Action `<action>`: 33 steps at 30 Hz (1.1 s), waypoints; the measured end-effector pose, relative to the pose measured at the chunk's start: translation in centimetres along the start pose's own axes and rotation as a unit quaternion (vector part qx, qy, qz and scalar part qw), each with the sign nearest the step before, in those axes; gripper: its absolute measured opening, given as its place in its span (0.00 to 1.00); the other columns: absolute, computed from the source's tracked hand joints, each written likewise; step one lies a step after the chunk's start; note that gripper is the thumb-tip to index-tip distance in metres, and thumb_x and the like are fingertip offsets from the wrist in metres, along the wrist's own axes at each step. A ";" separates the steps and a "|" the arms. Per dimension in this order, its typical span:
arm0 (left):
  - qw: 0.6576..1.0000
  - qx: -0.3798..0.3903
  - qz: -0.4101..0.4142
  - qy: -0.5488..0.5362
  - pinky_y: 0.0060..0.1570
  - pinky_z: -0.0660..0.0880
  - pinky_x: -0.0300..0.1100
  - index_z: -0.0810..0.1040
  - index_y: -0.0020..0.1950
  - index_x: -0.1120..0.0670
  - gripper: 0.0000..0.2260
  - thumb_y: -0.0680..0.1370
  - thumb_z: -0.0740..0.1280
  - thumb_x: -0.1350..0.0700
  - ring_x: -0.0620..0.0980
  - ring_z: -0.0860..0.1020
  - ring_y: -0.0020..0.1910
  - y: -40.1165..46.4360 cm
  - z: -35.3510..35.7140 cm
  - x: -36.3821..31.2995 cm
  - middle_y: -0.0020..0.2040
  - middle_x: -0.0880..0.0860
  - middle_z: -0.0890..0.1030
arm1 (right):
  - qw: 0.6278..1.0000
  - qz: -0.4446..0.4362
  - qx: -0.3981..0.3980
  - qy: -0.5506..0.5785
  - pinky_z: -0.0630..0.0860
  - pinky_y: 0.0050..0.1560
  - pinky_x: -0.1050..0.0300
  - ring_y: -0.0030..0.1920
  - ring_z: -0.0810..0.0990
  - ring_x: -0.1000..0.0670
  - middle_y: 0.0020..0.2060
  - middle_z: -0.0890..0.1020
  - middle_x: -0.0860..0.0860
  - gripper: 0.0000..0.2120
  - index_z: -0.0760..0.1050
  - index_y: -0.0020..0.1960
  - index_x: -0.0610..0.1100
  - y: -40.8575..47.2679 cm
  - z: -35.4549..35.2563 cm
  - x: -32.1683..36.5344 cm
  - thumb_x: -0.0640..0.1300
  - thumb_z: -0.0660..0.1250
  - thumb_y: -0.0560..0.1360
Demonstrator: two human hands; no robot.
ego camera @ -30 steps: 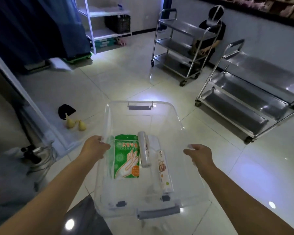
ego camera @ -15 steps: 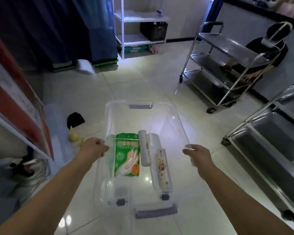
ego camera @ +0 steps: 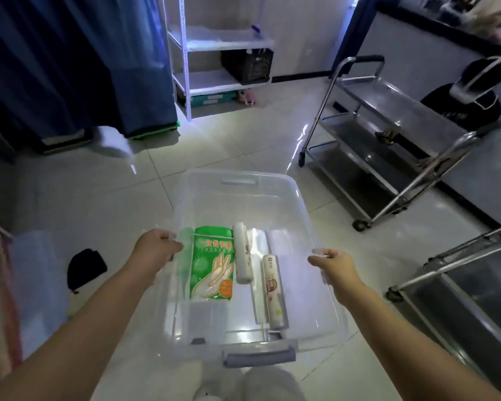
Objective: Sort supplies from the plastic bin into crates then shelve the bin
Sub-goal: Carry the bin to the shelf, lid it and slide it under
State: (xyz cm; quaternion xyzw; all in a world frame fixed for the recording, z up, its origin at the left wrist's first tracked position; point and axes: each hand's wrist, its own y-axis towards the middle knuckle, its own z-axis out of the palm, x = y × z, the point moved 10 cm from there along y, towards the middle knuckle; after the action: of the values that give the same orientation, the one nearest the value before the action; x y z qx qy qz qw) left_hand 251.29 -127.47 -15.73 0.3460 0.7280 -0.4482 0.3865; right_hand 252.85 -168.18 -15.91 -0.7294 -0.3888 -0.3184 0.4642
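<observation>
here a clear plastic bin point(ego camera: 243, 198) is held above the pale glossy floor tiles point(ego camera: 220, 151), carried level in front of the person. it is rectangular with rounded corners, see-through walls and a grey latch handle point(ego camera: 259, 357) on the near short end, with a paler one on the far end. the left hand point(ego camera: 156, 247) grips the rim of the left long side, fingers curled over the edge; the right hand point(ego camera: 334, 263) grips the rim of the right long side the same way.

on the bin's floor, toward the near half, lies a flat green packet of disposable gloves point(ego camera: 213, 263), glossy, printed with a pale glove outline, an orange round mark and white chinese characters too blurred to read. just right of it lies a white roll point(ego camera: 242, 257), smooth and cylindrical, with small brown print. further right and nearer lies a second roll point(ego camera: 274, 292) with a brown and white label that cannot be read. a clear film wrapper point(ego camera: 258, 285) lies between the two rolls.

beyond, to the right, stands a steel trolley point(ego camera: 388, 131) with three shiny trays and castors, and a second steel trolley point(ego camera: 460, 285) sits nearer at the right edge. far ahead a white shelf rack point(ego camera: 214, 44) carries a black lattice crate point(ego camera: 248, 66). a dark blue curtain point(ego camera: 70, 62) hangs at the far left.
</observation>
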 end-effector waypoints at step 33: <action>0.997 -0.068 -0.017 -0.035 0.45 0.72 0.45 0.76 0.58 0.65 0.17 0.70 0.70 0.66 0.53 0.74 0.34 81.4 15.3 -37.5 0.44 0.60 0.78 | 0.990 -0.029 0.098 -0.101 0.64 0.18 0.67 0.23 0.69 0.51 0.29 0.75 0.46 0.06 0.76 0.46 0.41 83.1 20.4 47.7 0.36 0.70 0.71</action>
State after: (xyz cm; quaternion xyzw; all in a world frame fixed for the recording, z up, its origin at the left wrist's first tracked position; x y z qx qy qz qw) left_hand 341.70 -118.26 -18.95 0.2905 0.7489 -0.4161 0.4261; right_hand 350.28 -158.54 -19.70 -0.6972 -0.4842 -0.2168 0.4821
